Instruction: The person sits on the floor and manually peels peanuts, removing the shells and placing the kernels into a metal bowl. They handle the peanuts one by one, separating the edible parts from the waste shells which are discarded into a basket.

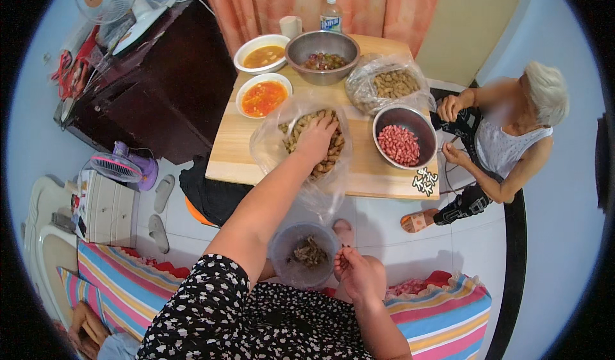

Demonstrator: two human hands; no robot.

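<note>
Left hand is digging, fingers curled, into the bag of unshelled peanuts at table centre — still plenty. Right hand, half-closed, is pinching shell scraps near the husk bowl; shelled kernels are half-filling the right bowl.

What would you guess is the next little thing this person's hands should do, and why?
Probably close the left hand on a peanut and draw it back. That hand rests on the unshelled peanuts in the clear bag, while the right hand waits by the lap beside the plastic tub holding shell scraps. The metal bowl of red kernels suggests shelling.
</note>
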